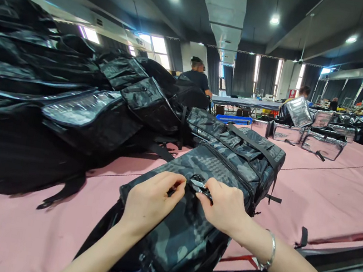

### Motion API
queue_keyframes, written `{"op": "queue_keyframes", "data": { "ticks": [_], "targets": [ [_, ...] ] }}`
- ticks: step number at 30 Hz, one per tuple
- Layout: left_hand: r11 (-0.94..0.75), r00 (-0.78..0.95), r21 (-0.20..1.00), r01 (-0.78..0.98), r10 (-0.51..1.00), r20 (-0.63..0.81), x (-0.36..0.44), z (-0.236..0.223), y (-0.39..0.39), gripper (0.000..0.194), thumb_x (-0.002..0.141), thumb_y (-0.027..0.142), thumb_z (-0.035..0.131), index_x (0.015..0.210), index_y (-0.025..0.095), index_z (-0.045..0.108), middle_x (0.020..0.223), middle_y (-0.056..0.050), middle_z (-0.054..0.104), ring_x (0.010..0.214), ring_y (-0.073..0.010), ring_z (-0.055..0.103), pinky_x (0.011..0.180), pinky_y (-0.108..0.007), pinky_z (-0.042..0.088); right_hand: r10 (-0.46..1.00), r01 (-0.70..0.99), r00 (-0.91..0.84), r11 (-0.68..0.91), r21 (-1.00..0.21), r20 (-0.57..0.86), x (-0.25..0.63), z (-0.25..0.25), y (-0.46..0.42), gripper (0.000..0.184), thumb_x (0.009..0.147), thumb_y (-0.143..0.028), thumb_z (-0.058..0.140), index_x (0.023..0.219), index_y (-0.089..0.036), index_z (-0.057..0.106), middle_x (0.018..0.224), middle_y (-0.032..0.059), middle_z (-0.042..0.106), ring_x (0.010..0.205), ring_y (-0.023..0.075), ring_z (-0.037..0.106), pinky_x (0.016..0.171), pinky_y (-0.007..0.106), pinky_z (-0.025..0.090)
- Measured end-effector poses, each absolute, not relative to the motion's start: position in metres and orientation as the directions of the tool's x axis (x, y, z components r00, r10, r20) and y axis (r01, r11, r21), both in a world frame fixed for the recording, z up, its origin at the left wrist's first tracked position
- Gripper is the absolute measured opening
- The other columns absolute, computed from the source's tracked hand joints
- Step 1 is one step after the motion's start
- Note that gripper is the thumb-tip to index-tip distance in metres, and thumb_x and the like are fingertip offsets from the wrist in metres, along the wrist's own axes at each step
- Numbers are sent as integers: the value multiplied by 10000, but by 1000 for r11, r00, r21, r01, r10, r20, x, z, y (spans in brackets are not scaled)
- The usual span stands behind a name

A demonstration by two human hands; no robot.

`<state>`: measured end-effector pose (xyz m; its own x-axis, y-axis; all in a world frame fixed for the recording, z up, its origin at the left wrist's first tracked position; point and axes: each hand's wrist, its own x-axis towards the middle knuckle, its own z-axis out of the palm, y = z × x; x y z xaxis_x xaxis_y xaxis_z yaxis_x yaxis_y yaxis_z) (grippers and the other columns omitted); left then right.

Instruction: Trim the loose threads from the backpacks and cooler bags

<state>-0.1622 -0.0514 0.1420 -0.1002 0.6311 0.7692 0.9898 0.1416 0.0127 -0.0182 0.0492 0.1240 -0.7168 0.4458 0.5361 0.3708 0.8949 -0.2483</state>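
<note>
Camouflage bag (pixel 177 250): lying flat on the pink table cover (pixel 314 189), from lower centre to right of centre; apparently laid close in for easy reach.
Left hand (pixel 150 200): closed in a pinch of thumb and forefinger at frame centre, over the bag; cannot tell what is pinched; perhaps placed there to steady the fabric.
Right hand (pixel 225 205): grasping snips (pixel 198 184), blades pointing left; probably held low for close control.
Black bag pile (pixel 11 141): heaped across left and upper left, perhaps to leave working room; too tangled to count.
Silver-lined cases (pixel 323 145): grouped at upper right, seemingly set apart; at least five.
Hands: two.
Snips: one.
Bracelet (pixel 271 251): one, on the right wrist.
Blue crate (pixel 234 119): one, above centre.
People (pixel 195 79): at least three, in the background.
</note>
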Motion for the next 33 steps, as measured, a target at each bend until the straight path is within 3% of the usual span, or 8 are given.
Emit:
{"op": "queue_keyframes", "data": {
  "ticks": [6,13,17,20,22,25,28,33],
  "targets": [
    [119,-12,-76,990,606,796,-161,141,-50,166,850,268,465,775,193,593,723,15,650,636,-114,603,582,-216,437,427,327,-706,904,-274,565,-21,123,51,144,884,-344,483,856,-212,530,771,7,661,694,166,635,526,232,315],
    [-11,-70,88,996,498,864,-157,145,-56,75,813,219,497,813,195,569,752,-2,640,657,-123,606,670,-243,494,628,17,-423,727,-687,654,-2,124,71,177,835,-380,534,833,-204,551,731,-16,629,624,122,581,594,215,400],
    [-143,-56,183,973,623,781,-154,148,-52,338,815,151,383,1126,195,509,1010,-46,649,886,-154,628,835,-292,505,741,-51,-323,608,-793,589,8,119,84,251,800,-450,541,790,-200,542,633,-34,564,548,116,507,534,222,373],
    [-175,88,84,981,785,613,-153,150,-41,458,808,145,339,1246,193,463,1225,-65,578,1107,-186,546,971,-348,440,754,-103,-310,580,-808,580,9,116,86,264,795,-462,538,788,-197,537,618,-42,539,536,110,486,523,221,362],
    [-135,90,41,990,831,549,-154,150,-36,426,822,165,320,1203,180,513,1122,-66,633,1039,-186,581,927,-343,466,757,-133,-307,566,-813,577,10,115,85,261,791,-457,543,785,-196,532,612,-46,528,532,106,480,520,218,359],
    [-20,-29,72,997,789,614,-154,151,-34,333,854,221,324,1040,182,598,864,-41,678,820,-171,632,801,-306,505,766,-168,-304,543,-823,567,10,116,84,249,782,-442,553,781,-194,526,591,-54,502,524,101,467,514,213,351],
    [-64,-5,84,994,765,644,-148,153,-35,270,867,293,388,969,206,622,908,-33,681,827,-160,633,796,-273,494,768,-184,-306,532,-826,563,10,117,84,250,784,-442,548,778,-193,524,575,-58,485,515,98,455,501,209,340],
    [-119,195,-191,974,870,453,-128,155,-26,267,866,226,384,885,207,649,840,-36,679,748,-169,632,668,-268,492,766,-190,-306,533,-825,565,9,117,84,239,778,-429,554,777,-192,524,581,-54,501,520,102,474,506,212,355]
  ]
}}
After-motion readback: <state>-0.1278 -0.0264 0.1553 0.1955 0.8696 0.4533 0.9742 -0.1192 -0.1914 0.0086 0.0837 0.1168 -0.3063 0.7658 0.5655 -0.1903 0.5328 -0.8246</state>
